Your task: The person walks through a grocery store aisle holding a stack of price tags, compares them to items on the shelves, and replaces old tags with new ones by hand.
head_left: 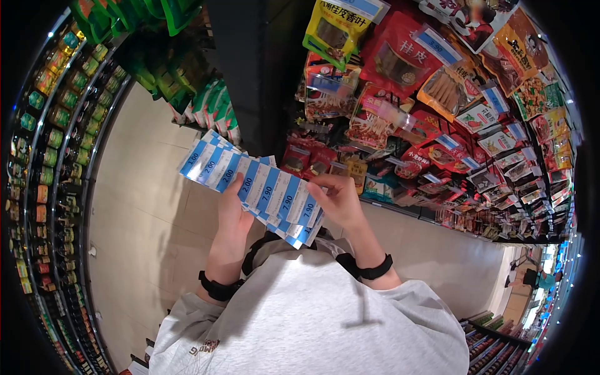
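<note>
Blue and white price labels [262, 190], joined in strips and stacked, are held in front of my chest. Printed figures such as 1.00, 2.00 and 7.90 can be read on them. My left hand [233, 209] grips the stack from below, its thumb lying on top near a 2.00 label. At the right end, my right hand [337, 199] has its thumb and index finger pinched at the edge of the strips by a 7.90 label. Most of the left fingers are hidden behind the stack. Each wrist wears a black band.
Hanging spice packets [395, 59] with price tags fill the rack ahead and to the right. Shelves of jars [60, 115] curve along the left. A dark rack panel [240, 69] stands ahead. Tiled floor [140, 187] runs between them. Another person [542, 279] is far off at right.
</note>
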Tool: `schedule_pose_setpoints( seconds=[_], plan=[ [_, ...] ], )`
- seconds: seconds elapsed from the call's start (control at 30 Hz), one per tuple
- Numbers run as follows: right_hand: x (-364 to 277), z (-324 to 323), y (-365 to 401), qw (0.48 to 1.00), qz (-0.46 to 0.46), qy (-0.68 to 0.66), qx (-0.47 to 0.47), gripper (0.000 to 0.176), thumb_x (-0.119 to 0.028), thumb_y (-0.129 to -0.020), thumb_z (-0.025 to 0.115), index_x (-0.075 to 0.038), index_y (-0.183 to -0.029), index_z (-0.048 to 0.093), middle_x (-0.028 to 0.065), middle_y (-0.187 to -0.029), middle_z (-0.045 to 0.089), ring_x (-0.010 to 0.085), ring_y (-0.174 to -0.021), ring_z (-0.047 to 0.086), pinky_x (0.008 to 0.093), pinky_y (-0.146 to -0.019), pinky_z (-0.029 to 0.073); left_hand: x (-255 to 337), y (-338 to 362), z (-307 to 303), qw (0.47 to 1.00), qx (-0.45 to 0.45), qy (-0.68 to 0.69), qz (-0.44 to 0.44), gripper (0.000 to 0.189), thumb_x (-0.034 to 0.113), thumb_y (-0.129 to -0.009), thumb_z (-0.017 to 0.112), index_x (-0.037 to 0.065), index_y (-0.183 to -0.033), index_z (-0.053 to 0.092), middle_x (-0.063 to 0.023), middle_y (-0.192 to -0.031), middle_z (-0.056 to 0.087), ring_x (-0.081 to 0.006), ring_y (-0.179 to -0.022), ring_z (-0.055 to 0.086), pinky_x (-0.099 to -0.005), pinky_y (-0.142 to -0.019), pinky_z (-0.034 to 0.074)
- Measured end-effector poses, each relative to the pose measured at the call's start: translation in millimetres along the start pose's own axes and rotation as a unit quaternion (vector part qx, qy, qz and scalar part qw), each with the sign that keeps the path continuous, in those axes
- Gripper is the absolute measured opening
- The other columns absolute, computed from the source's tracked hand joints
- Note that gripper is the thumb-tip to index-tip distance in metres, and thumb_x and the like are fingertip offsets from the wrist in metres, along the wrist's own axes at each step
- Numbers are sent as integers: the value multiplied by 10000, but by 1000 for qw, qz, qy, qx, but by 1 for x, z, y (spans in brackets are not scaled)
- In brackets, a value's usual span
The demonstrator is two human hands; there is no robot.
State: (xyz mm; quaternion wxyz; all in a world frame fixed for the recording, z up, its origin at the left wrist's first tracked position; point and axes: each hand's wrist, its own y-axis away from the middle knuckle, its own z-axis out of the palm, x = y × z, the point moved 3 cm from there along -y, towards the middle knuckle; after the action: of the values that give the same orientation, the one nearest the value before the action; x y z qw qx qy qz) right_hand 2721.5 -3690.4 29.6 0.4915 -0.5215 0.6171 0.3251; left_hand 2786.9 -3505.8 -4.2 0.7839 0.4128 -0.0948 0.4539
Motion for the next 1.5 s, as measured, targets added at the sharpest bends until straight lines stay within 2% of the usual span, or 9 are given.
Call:
schedule_pose_setpoints(
  seconds=[0.07,0.17,0.5,0.6,0.87,1.1,1.33,1.4,1.5],
  plan=[
    [7,0,0,993,57,-86,-54,145,-88,-791,596,45,-735,610,37,-544,569,32,-460,487,193,-406,371,4,3,4,1000,-1,10,14,296,134,-916,356,30,-1181,438,-114,-1166,511,-240,-1072,499,-392,-916,390],
    [-7,-2,1,986,144,-51,-62,194,-128,-832,572,60,-809,613,10,-540,557,16,-469,475,170,-407,360,7,9,11,999,5,29,15,301,143,-921,350,32,-1188,435,-112,-1172,510,-241,-1084,491,-394,-928,380],
    [5,5,11,990,101,10,93,208,-137,-840,561,60,-803,616,29,-558,579,38,-454,516,182,-375,382,-4,12,18,995,78,57,17,321,193,-904,416,41,-1186,439,-91,-1164,511,-237,-1088,479,-399,-923,372],
    [-1,5,10,972,154,-143,106,210,-143,-835,570,63,-825,607,49,-604,599,60,-500,553,190,-421,452,-1,4,8,995,74,68,29,311,171,-918,385,32,-1191,436,-94,-1171,508,-225,-1083,488,-396,-933,369],
    [-7,10,3,944,189,-270,-6,207,-123,-822,585,80,-851,559,116,-770,634,125,-660,617,216,-475,508,6,8,11,993,-4,70,92,312,178,-917,386,38,-1193,430,-78,-1155,511,-211,-1078,484,-384,-926,368],
    [-3,15,3,949,228,-208,-68,200,-122,-832,572,68,-772,553,111,-668,615,141,-531,609,220,-436,503,8,3,5,990,26,89,106,318,185,-918,385,43,-1200,419,-72,-1157,506,-210,-1070,487,-384,-932,361],
    [1,3,2,953,178,-237,63,230,-168,-852,552,39,-751,561,83,-620,597,134,-492,595,213,-424,490,26,-10,-16,978,5,111,176,331,194,-926,344,23,-1201,410,-106,-1172,492,-253,-1097,468,-424,-945,355],
    [4,1,-2,949,176,-251,78,230,-176,-854,551,30,-751,564,77,-626,599,123,-493,589,210,-429,486,32,-15,-27,974,100,133,151,333,189,-923,343,21,-1203,405,-108,-1176,490,-256,-1106,462,-429,-951,350],
    [33,2,-13,940,152,-285,107,206,-171,-854,553,14,-767,573,45,-622,588,81,-471,534,200,-397,421,35,-32,-67,975,9,136,175,366,187,-890,392,8,-1209,398,-126,-1193,479,-275,-1108,460,-437,-959,347]
  ],
)
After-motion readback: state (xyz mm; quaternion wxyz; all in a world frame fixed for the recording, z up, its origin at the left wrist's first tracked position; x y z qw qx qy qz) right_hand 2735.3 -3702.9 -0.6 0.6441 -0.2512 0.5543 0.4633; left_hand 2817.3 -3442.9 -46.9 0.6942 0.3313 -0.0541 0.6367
